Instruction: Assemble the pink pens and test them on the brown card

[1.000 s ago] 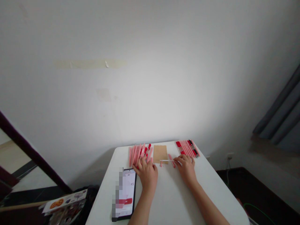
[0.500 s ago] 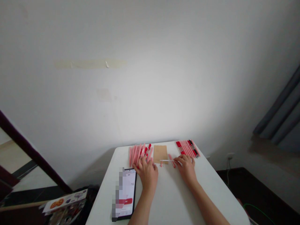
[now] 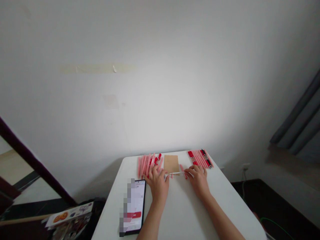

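Note:
A thin white pen refill (image 3: 177, 173) lies level between my hands. My right hand (image 3: 198, 178) pinches its right end. At its left end are the fingertips of my left hand (image 3: 158, 185), which are curled in a pinch; a small part there is too hidden to name. Just below the refill, a small pink pen part (image 3: 172, 176) lies on the table. A pink pen barrel (image 3: 182, 167) slants beside my right fingertips, partly covered by them. Behind the refill lies a brown paper sheet (image 3: 171, 163).
Pink and red pen parts (image 3: 145, 163) lie in a group at the left back of the white table (image 3: 180, 213). Several pink, red and black pens (image 3: 200, 158) are lined up at the right back. A phone (image 3: 135, 206) lies left of my left forearm.
The refill has shifted left and slightly down, so its left end now meets my left fingertips. It covers part of the small pink piece. Both hands have barely moved.

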`<state>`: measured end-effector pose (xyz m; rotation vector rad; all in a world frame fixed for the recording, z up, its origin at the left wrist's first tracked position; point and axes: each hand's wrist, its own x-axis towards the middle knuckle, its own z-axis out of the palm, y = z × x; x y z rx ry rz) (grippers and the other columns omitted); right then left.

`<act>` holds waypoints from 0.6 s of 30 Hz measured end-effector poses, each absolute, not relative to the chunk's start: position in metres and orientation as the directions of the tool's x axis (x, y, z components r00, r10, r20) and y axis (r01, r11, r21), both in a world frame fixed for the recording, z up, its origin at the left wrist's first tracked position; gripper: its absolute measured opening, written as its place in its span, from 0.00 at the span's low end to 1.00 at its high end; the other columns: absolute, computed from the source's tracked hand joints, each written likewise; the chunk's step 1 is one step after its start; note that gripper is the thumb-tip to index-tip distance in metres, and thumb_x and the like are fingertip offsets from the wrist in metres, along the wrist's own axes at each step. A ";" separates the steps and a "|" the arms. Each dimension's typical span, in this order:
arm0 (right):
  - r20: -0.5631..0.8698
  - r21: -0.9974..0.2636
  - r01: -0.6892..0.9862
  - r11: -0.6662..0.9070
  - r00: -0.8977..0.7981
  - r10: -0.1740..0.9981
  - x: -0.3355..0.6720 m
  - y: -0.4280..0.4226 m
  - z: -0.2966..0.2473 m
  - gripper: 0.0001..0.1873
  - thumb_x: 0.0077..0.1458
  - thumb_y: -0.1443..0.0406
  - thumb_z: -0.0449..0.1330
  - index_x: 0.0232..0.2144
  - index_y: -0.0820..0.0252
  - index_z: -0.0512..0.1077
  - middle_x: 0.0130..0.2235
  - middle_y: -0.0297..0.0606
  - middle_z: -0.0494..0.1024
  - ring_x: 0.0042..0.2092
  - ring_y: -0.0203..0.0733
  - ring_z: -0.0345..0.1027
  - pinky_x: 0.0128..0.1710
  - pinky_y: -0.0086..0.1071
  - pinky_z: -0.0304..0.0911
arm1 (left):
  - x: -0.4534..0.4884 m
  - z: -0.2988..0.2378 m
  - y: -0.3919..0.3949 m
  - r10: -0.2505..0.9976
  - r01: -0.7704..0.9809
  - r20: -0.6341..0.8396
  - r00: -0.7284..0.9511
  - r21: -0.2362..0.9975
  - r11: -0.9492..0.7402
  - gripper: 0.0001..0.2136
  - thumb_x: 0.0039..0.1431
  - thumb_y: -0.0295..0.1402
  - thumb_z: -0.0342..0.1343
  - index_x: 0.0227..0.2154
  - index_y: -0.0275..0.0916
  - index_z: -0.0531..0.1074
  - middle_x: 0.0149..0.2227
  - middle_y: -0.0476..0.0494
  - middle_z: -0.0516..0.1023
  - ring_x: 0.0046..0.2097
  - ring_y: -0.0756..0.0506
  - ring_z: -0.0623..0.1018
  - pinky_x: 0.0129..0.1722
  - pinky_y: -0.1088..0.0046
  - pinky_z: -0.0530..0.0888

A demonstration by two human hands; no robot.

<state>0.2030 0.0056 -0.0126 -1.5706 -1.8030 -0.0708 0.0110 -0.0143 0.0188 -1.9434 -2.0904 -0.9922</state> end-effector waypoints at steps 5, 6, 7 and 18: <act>0.548 -0.399 0.873 0.282 -0.020 0.836 0.203 0.005 -0.012 0.09 0.57 0.62 0.56 0.36 0.47 0.77 0.39 0.36 0.75 0.46 0.46 0.63 0.55 0.51 0.44 | 0.011 0.017 -0.014 0.858 0.926 0.493 -0.147 0.373 -0.056 0.08 0.48 0.36 0.62 0.33 0.53 0.77 0.51 0.48 0.69 0.59 0.39 0.62 0.60 0.41 0.49; 0.549 -0.396 0.873 0.285 -0.024 0.836 0.203 0.005 -0.012 0.09 0.57 0.63 0.56 0.36 0.47 0.77 0.39 0.36 0.75 0.46 0.46 0.63 0.55 0.51 0.44 | 0.011 0.016 -0.014 0.858 0.924 0.492 -0.148 0.377 -0.057 0.08 0.48 0.36 0.62 0.33 0.53 0.77 0.51 0.48 0.69 0.59 0.38 0.62 0.60 0.40 0.49; 0.552 -0.393 0.873 0.289 -0.028 0.834 0.203 0.005 -0.012 0.10 0.57 0.63 0.56 0.36 0.47 0.77 0.39 0.36 0.75 0.46 0.46 0.63 0.55 0.51 0.44 | 0.011 0.016 -0.014 0.858 0.923 0.492 -0.149 0.380 -0.057 0.07 0.47 0.36 0.63 0.32 0.54 0.78 0.51 0.48 0.69 0.59 0.38 0.62 0.60 0.40 0.49; 0.565 -0.377 0.873 0.309 -0.048 0.824 0.204 0.007 -0.014 0.09 0.57 0.62 0.56 0.35 0.45 0.77 0.38 0.36 0.75 0.46 0.46 0.64 0.55 0.52 0.44 | 0.012 0.014 -0.014 0.839 0.918 0.532 -0.114 0.380 -0.117 0.05 0.48 0.35 0.62 0.30 0.52 0.77 0.50 0.48 0.70 0.58 0.38 0.63 0.59 0.37 0.49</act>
